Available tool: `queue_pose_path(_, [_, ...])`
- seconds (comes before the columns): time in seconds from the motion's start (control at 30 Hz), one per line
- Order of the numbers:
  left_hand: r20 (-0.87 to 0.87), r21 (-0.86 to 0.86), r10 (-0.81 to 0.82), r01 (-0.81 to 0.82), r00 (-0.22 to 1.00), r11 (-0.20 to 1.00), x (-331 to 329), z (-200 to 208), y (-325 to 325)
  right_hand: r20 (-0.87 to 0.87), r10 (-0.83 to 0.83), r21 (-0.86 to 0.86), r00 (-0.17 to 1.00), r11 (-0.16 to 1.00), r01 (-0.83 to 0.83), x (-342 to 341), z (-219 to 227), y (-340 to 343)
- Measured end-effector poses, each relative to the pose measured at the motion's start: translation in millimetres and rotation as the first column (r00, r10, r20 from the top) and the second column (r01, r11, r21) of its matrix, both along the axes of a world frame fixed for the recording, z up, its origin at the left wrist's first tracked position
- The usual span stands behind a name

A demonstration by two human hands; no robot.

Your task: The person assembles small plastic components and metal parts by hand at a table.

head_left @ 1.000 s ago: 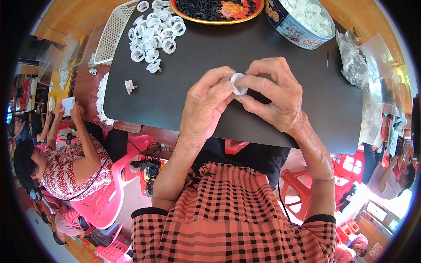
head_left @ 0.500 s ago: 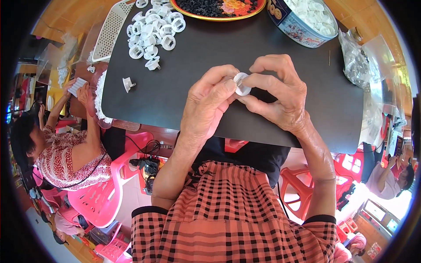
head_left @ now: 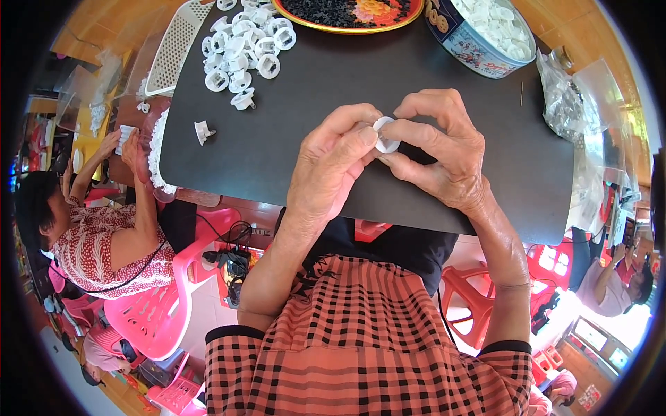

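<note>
Between my two hands, above the near part of the dark table (head_left: 277, 139), is a small round white plastic part (head_left: 388, 144) with a disc-like rim. My left hand (head_left: 331, 149) pinches its left side between thumb and fingers. From the right, my right hand (head_left: 444, 149) closes on it, with the index fingertip at its face and the thumb below. The fingertips hide much of the part. A similar white plastic piece (head_left: 202, 132) lies alone to the left. Beyond it sits a pile of white round pieces (head_left: 236, 48), some with dark insides.
At the far edge stand a red-rimmed tray (head_left: 347, 26) of small black pieces and a round tin (head_left: 479, 59) of white parts. A clear plastic bag (head_left: 558, 104) lies at the right, a white perforated basket (head_left: 166, 69) at the left. Another person (head_left: 104, 236) sits at left.
My hands stay nearly in place around the white part, which has turned slightly. The view has shifted a little.
</note>
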State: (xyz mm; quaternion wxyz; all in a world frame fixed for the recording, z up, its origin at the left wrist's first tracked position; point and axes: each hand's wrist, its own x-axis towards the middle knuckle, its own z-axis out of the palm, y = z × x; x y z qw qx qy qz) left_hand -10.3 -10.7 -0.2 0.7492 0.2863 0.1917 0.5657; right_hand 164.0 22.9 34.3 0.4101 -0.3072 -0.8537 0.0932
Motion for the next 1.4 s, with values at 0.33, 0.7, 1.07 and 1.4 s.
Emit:
queue_pose_path(0.33, [-0.004,0.026,0.029,-0.029,1.000,0.999,0.1,-0.2,-0.2,-0.032,-0.002,0.055,0.999,0.998,0.004,-2.8,-2.4,-0.2])
queue_pose_path(0.7, [-0.033,0.024,0.015,-0.014,0.999,1.000,0.2,-1.5,-1.3,-0.008,-0.029,0.024,1.000,0.999,0.029,-4.1,0.7,-2.9])
queue_pose_path(1.07, [-0.090,-0.032,0.005,-0.008,0.996,0.999,0.9,0.2,-2.7,-0.003,0.015,-0.003,1.000,1.000,-0.015,-4.6,-1.3,-2.7])
queue_pose_path(1.4, [0.018,-0.089,-0.024,0.026,1.000,0.996,0.7,2.2,1.0,-0.005,0.004,0.023,1.000,1.000,-0.004,-4.2,-2.9,-2.1])
